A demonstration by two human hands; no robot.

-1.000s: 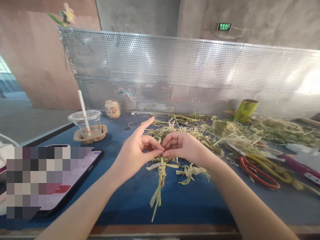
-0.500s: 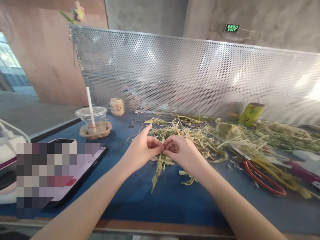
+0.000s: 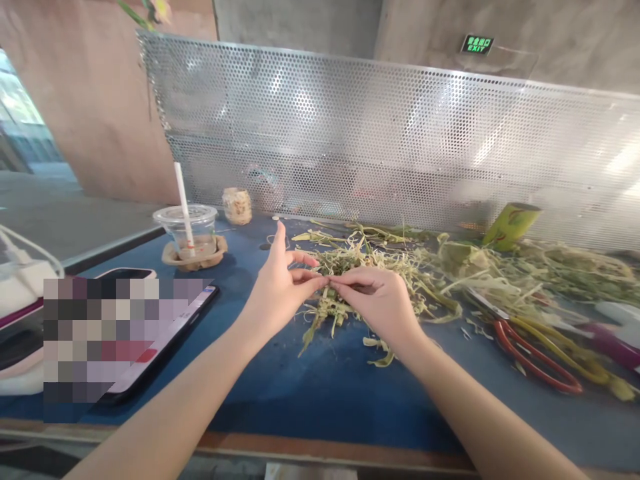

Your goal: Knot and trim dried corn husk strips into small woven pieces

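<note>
My left hand (image 3: 287,280) pinches with thumb and a fingertip, its index finger pointing up and other fingers loosely bent. Opposite it, my right hand (image 3: 375,290) has thumb and fingers pressed together, fingertips almost touching the left ones. Between them is the upper end of a pale green, knotted strip of dried plant (image 3: 325,312); its tapered lower end points toward me over the blue table mat (image 3: 280,393). Just how the strip runs between the fingertips is too small to make out. Behind the hands lies a heap of shredded plant fibres (image 3: 370,260).
Red-handled scissors (image 3: 537,363) lie on the right by more dried stalks (image 3: 565,280) and a green tube (image 3: 513,225). On the left are a tablet (image 3: 165,340) and a lidded plastic cup with a straw (image 3: 187,227). A perforated metal screen (image 3: 320,127) stands behind.
The left index finger has lifted and the fingers have spread more. Both pinches remain close together, slightly higher over the strip. The whole view has shifted slightly.
</note>
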